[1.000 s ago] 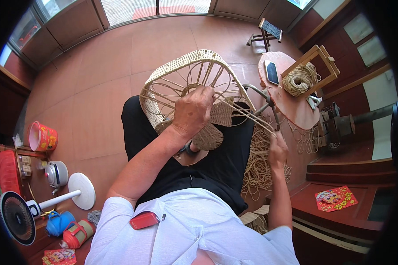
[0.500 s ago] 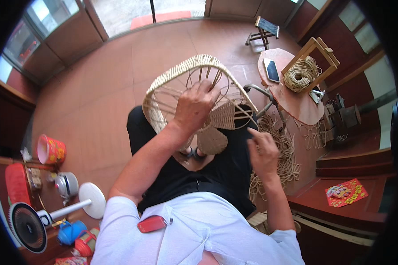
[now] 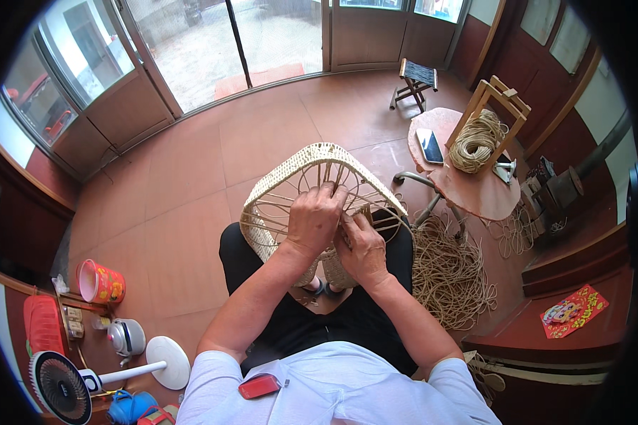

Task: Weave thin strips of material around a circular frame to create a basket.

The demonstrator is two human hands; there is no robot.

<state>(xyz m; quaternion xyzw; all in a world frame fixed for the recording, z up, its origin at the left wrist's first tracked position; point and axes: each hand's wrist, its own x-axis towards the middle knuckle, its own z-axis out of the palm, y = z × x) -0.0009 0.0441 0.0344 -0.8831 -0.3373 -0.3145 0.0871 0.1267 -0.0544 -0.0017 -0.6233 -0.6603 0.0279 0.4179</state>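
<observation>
A rounded frame wrapped in pale woven cord rests across my lap, with thin cords stretched from its rim toward the middle. My left hand is over the upper middle of the frame, its fingers closed around several of these cords. Close beside it on the right, my right hand has its fingers curled and pinched at the centre. What lies between those fingertips is hidden. Tightly woven sections show partly below my hands.
To the right, a round-edged table bears a coil of cord, a wooden frame and a phone. Loose cord heaps on the floor by my leg. A folding stool stands beyond; a fan and red bucket are left.
My right hand has moved left from beside the frame to its centre, next to my left hand. The left hand still grips cords. The whole view has tilted upward, showing more of the doorway.
</observation>
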